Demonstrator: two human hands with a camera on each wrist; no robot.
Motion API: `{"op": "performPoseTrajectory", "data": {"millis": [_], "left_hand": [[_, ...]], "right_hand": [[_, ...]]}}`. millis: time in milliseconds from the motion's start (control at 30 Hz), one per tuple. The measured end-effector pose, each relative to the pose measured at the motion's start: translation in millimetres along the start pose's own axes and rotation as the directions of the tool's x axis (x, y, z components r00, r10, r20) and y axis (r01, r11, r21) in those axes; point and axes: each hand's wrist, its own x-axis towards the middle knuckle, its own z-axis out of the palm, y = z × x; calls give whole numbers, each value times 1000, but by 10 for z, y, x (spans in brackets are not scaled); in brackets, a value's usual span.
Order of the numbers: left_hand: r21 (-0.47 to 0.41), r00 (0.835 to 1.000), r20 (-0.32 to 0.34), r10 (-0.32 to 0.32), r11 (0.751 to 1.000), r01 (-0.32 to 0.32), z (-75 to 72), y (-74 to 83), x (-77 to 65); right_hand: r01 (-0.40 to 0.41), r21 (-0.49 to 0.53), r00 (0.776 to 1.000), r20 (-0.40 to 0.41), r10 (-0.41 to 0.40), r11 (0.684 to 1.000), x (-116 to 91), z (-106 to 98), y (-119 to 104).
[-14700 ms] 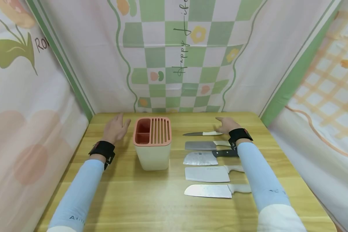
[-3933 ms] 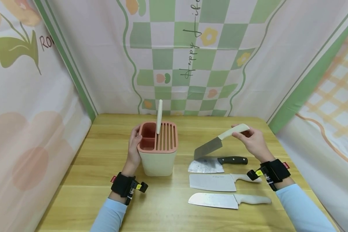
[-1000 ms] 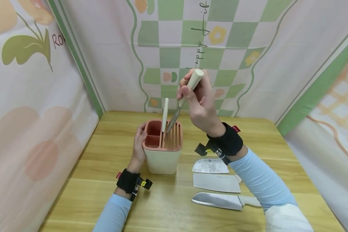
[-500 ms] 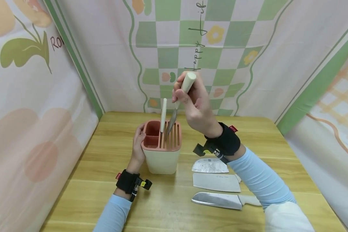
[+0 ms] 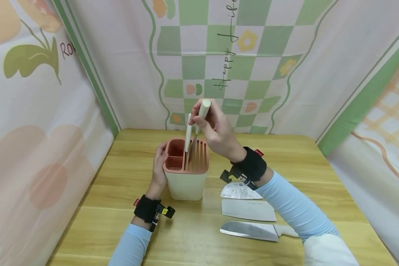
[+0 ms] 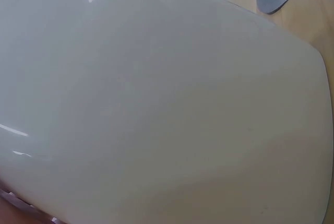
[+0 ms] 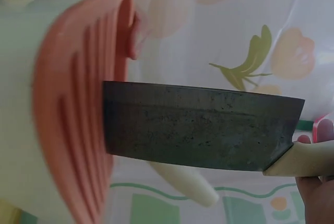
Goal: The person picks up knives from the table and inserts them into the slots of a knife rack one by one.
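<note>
My right hand (image 5: 217, 129) grips the pale handle (image 5: 204, 108) of a cleaver with a dark rectangular blade (image 7: 203, 127). In the right wrist view the blade's far end meets the slotted lid (image 7: 78, 104); how far it enters a slot cannot be told. My left hand (image 5: 158, 166) holds the left side of a cream knife holder (image 5: 186, 186) with a salmon top, thumb near the rim. A small knife stands in the leftmost slot, its white handle (image 5: 188, 136) up. The left wrist view is mostly filled by the holder's wall (image 6: 172, 104).
To the right of the holder lie a broad-bladed knife (image 5: 241, 191), a white-handled cleaver (image 5: 248, 210) and a long white-handled knife (image 5: 249, 231). My right arm covers some of their handles. The holder also has two open compartments (image 5: 175, 147). A patterned cloth (image 5: 216, 66) hangs behind the table.
Earlier both hands were empty and every knife lay on the table. The small knife now stands in the holder, and the dark-bladed cleaver was picked up. Lately my right hand lowered it leftward onto the slots.
</note>
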Motion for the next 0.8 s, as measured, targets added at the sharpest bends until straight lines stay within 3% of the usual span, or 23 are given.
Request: {"op": "performPoseTrajectory", "data": {"millis": [300, 600, 800], "left_hand": [[-12, 1000, 3, 3, 1000, -3, -12, -14, 8], [6, 1000, 12, 6, 1000, -7, -23, -22, 24], [2, 1000, 4, 4, 1000, -4, -23, -38, 18]], "right_hand": [[-75, -56, 997, 22, 76, 996, -243, 87, 271], [-157, -76, 987, 17, 159, 985, -366, 140, 282], [-145, -88, 988, 44, 149, 985, -452, 148, 434]]}}
